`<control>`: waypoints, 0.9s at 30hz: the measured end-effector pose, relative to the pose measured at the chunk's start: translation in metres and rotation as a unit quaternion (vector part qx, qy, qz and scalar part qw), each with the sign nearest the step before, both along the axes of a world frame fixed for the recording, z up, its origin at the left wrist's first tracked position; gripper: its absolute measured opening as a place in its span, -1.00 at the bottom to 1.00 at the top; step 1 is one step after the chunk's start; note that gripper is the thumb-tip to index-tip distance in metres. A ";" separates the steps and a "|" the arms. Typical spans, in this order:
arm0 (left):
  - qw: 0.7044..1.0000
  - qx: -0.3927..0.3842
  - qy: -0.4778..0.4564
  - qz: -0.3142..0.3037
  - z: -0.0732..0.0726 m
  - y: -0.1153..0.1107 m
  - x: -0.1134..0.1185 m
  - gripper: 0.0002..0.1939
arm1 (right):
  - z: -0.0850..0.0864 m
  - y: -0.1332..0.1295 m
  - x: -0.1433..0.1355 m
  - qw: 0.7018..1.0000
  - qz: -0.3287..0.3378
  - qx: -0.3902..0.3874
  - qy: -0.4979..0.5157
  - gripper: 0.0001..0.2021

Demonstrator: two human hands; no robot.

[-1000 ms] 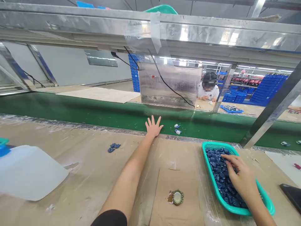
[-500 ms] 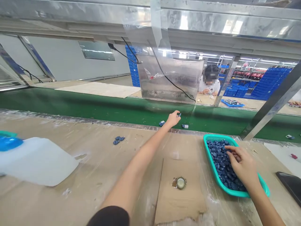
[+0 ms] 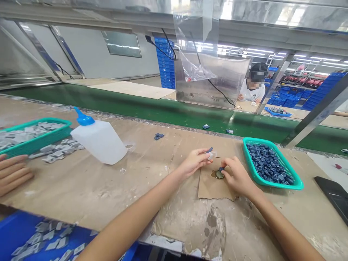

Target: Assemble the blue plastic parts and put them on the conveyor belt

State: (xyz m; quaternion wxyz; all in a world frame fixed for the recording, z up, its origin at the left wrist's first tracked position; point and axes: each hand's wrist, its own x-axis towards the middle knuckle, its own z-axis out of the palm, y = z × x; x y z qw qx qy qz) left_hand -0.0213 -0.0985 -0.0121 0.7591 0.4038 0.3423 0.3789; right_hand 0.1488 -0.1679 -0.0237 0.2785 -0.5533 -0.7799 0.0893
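My left hand pinches a small grey-and-blue plastic piece between thumb and fingers, above the cardboard sheet. Close to its right, my right hand has thumb and fingertips closed on a small dark blue plastic piece. That piece is at a metal bottle cap lying upturned on the cardboard; whether they touch I cannot tell. Beyond my right hand stands a green basket full of similar dark blue pieces.
A white squeeze bottle with a blue nozzle stands left. Another person's hand is near a green basket of grey pieces. A blue bin sits below the table edge. Two pieces lie on the green conveyor belt.
My left hand has come back from the conveyor with the grey-and-blue piece. My right hand has left the basket and moved to the bottle cap with a dark blue piece.
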 end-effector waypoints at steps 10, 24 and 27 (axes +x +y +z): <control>0.999 0.038 0.009 -0.004 -0.005 -0.004 0.000 -0.79 | -0.007 -0.003 -0.005 1.000 0.005 -0.021 -0.019 -0.81; 0.988 0.143 0.039 -0.053 -0.010 -0.030 0.014 -0.68 | 0.018 -0.005 0.003 0.802 -0.011 -0.152 0.578 -0.54; 0.984 0.168 0.045 -0.045 -0.009 -0.033 0.015 -0.73 | 0.016 -0.007 -0.002 0.795 -0.014 -0.149 0.588 -0.54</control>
